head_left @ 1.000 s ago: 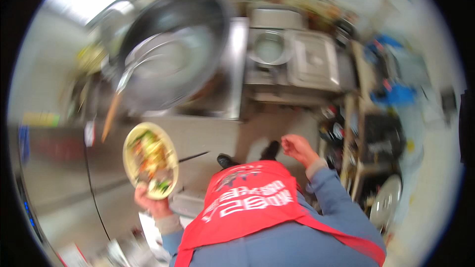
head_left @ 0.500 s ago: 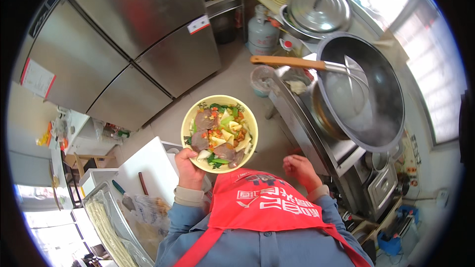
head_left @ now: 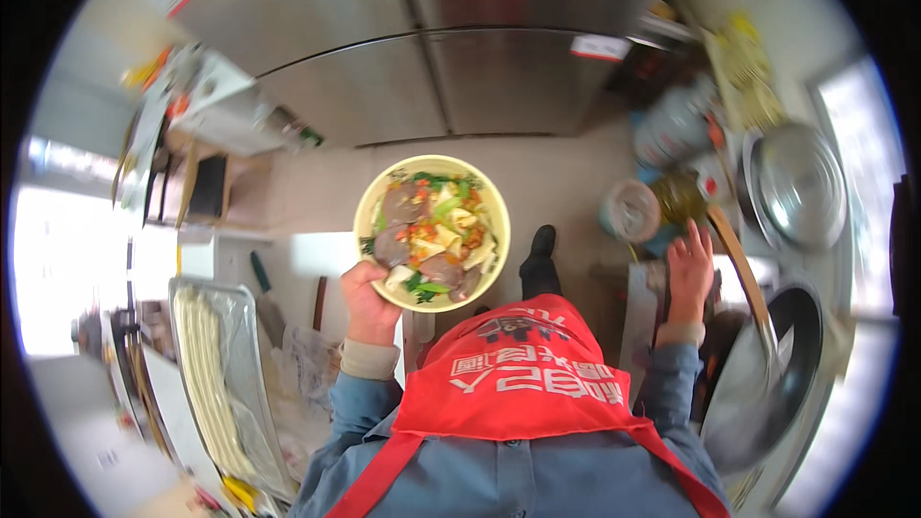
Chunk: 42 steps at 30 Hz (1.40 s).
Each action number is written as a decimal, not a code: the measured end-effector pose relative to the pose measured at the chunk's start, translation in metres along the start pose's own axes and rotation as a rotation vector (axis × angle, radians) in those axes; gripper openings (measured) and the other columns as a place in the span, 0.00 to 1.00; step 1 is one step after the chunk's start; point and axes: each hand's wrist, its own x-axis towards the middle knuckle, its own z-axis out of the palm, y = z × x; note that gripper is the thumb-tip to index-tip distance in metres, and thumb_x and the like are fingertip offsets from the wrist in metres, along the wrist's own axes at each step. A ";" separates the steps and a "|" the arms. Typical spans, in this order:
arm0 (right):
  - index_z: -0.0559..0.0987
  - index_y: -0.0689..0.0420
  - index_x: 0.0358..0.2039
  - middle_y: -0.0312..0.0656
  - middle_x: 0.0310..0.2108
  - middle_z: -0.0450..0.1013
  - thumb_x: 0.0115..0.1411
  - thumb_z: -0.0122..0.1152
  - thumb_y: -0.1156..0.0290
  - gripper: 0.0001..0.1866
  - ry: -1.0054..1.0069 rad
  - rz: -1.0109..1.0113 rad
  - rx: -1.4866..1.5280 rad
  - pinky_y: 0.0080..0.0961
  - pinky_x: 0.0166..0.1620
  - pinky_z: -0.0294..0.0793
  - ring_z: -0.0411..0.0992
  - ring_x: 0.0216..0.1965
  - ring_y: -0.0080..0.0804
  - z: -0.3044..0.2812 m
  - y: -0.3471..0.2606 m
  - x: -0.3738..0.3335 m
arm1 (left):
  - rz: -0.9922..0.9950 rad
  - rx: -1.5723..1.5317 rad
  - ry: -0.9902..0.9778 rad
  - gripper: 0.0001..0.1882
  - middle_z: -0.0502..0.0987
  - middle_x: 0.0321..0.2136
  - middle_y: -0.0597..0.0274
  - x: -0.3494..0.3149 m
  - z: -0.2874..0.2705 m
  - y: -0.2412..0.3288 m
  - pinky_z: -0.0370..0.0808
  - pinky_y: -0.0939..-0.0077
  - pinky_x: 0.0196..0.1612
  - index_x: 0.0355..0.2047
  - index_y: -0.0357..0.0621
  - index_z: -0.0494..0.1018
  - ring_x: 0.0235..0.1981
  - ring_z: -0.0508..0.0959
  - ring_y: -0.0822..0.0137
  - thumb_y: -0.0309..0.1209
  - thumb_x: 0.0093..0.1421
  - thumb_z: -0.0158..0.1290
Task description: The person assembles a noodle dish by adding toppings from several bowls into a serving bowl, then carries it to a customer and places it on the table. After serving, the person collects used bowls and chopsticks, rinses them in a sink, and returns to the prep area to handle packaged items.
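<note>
My left hand [head_left: 371,309] grips a pale yellow bowl [head_left: 491,194] by its lower left rim, held out in front of my red apron. Sliced brown meat [head_left: 407,201], pale folded pieces, leafy greens and chopped red and yellow bits fill it. Out to the right, my right hand [head_left: 689,273] is empty, its fingers stretched and apart. Beside that hand runs the wooden handle [head_left: 741,254] of a strainer, whose metal end reaches into a big dark wok [head_left: 809,345] with steam over it. Whether fingertips touch the handle I cannot tell.
Steel refrigerator doors [head_left: 523,82] stand ahead. On the right are a grey gas cylinder [head_left: 672,129], a bucket [head_left: 631,213], an oil bottle [head_left: 679,196] and a metal pot lid [head_left: 798,182]. Long pale noodle strands [head_left: 203,374] lie in a tray at left.
The view has turned left, so the refrigerator is straight ahead and the stove sits farther right. My right hand has moved outward and its curled fingers have opened. The left still holds the bowl.
</note>
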 end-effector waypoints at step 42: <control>0.75 0.58 0.37 0.27 0.14 0.59 0.68 0.57 0.67 0.08 -1.775 1.349 -1.005 0.20 0.15 0.51 0.52 0.11 0.17 0.789 0.629 -0.219 | 1.172 -0.470 0.537 0.33 0.77 0.47 0.39 0.130 -0.146 0.371 0.75 0.53 0.57 0.52 0.22 0.68 0.48 0.79 0.46 0.23 0.42 0.44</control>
